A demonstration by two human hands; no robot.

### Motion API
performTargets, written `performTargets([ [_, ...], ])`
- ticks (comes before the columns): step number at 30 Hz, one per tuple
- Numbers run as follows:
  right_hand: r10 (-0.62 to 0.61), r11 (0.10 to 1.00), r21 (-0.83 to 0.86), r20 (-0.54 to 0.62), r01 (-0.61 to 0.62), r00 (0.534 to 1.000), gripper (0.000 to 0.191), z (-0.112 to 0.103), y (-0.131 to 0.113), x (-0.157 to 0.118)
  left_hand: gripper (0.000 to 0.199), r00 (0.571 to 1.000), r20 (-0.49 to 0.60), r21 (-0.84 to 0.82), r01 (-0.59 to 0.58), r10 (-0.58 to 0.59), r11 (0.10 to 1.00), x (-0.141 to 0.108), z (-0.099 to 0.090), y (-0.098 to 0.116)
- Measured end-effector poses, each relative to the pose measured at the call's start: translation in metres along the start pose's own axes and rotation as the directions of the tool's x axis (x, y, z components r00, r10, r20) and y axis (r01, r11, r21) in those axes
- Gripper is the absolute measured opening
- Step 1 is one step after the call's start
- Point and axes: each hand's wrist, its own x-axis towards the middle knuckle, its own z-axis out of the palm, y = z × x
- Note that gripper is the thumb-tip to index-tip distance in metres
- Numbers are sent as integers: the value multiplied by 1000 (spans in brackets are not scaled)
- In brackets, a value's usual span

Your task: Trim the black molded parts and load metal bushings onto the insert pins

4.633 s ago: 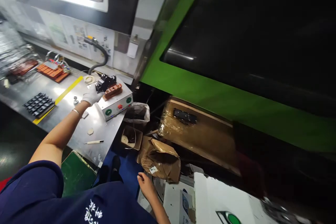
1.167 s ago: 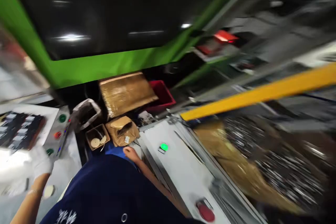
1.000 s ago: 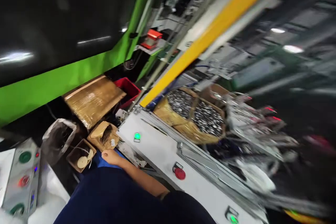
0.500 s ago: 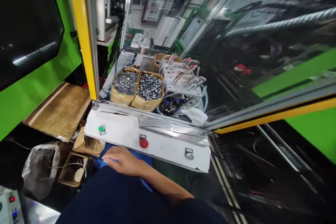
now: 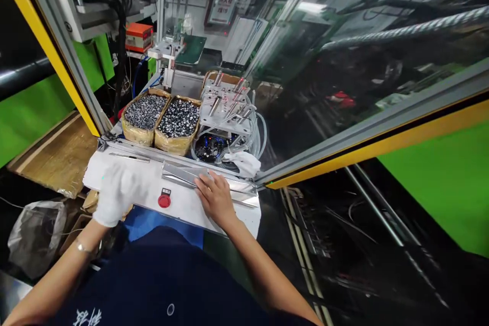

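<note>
My left hand (image 5: 114,191), in a white glove, is over the left end of the white control panel (image 5: 187,216). Motion smears its fingers, so I cannot make out their shape or any contact. A small green glint shows at the glove, where the green button sits. My bare right hand (image 5: 217,198) rests with fingers spread on the flat shiny metal strips (image 5: 179,172) along the panel's back edge. Between the hands is a red push button (image 5: 164,200). A thin metal tool like tweezers (image 5: 129,157) lies behind the left hand.
Two wrapped cartons (image 5: 173,145) of small metal parts stand behind the panel. Right of them is a metal fixture (image 5: 219,107) with rods and clear tubing, near a crumpled white cloth or bag (image 5: 246,164). Yellow-edged frame posts (image 5: 57,56) flank the opening.
My left hand has come into view over the panel's left end. My right hand has moved from in front of my body onto the metal strips. The view has shifted.
</note>
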Motion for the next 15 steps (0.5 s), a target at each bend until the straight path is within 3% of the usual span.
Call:
performTargets([
  [2, -25, 998, 53, -28, 27, 999, 26, 0, 1, 0, 64, 981, 97, -30, -169, 171, 985, 21, 25, 29],
  [3, -35, 997, 72, -40, 38, 999, 25, -1, 2, 1, 66, 971, 134, -35, -196, 199, 980, 29, 35, 41],
  [7, -24, 991, 129, -86, 35, 996, 24, -6, 8, 12, 70, 968, 205, 8, -150, 146, 989, 53, 53, 63],
  [10, 78, 980, 194, -122, -54, 989, 29, -15, 9, 23, 69, 966, 204, 19, -165, 158, 986, 62, 49, 66],
  [12, 150, 946, 308, -130, -104, 980, 32, -25, 6, 32, 63, 949, 206, -7, -244, 240, 970, 69, 40, 68],
  [13, 181, 908, 400, -101, -127, 978, 32, -31, 4, 37, 54, 925, 235, -37, -299, 299, 954, 73, 35, 69],
  [15, 217, 759, 616, 67, -212, 974, 33, -44, 0, 50, 40, 846, 349, -142, -377, 402, 915, 82, 26, 68],
])
